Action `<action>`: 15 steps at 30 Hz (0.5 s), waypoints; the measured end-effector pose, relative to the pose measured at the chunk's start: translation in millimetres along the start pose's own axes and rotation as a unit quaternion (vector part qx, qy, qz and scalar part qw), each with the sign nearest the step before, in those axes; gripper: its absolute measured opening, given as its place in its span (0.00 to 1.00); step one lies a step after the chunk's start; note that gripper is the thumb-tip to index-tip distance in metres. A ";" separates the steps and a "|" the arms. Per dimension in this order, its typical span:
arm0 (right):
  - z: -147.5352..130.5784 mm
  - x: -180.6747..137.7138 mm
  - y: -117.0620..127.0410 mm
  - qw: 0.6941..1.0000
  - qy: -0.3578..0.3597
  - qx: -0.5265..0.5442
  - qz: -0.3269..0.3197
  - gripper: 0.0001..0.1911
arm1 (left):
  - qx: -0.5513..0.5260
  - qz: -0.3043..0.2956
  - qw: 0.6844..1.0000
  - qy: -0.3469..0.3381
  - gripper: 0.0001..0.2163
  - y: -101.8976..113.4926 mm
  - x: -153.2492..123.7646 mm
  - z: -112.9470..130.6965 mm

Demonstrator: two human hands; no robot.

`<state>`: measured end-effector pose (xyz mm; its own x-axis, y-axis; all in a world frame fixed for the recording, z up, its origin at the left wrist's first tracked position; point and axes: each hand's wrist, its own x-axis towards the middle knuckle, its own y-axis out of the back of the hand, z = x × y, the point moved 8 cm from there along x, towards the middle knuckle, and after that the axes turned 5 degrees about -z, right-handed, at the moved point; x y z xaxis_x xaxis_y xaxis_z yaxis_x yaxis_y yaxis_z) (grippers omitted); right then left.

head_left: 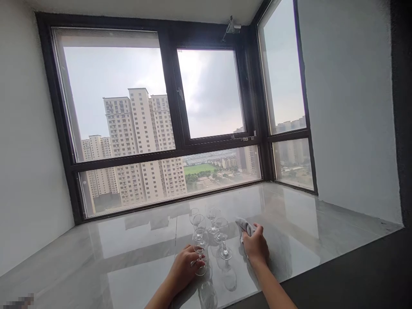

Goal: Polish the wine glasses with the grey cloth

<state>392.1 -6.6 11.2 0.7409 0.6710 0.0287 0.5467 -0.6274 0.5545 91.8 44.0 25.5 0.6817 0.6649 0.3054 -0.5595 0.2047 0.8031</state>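
Several small clear stemmed glasses (210, 225) stand grouped on a glossy grey marble window sill (128, 253). My left hand (183, 269) is closed round the stem of the nearest glass (200, 251), which stands upright on the sill. My right hand (255, 245) is closed on a small grey cloth (244, 225), held just right of the glasses and low over the sill. Another glass (222, 238) stands between my two hands.
A large dark-framed window (170, 124) runs along the back of the sill, with tall apartment blocks outside. White walls close the sill at left and right (347, 107). A dark edge (337, 279) borders the sill at the near right.
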 end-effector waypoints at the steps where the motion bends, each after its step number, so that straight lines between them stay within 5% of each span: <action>1: 0.0 0.1 -0.1 1.000 0.000 0.000 0.001 0.26 | -0.006 -0.001 1.000 0.012 0.08 -0.7 0.3 -2.7; 9: -1.0 -1.0 1.4 1.000 0.006 0.004 -0.001 0.26 | 0.031 -0.011 0.998 0.048 0.09 -1.3 0.1 1.1; 15: -1.1 -1.2 2.1 1.000 0.007 -0.001 0.001 0.25 | 0.119 -0.030 0.992 0.029 0.20 -10.1 0.2 -4.0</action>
<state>391.9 -8.3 13.3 0.7359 0.6758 0.0421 0.5446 -0.6277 0.5562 95.7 44.9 15.4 0.6781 0.6984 0.2290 -0.3867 0.0741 0.9192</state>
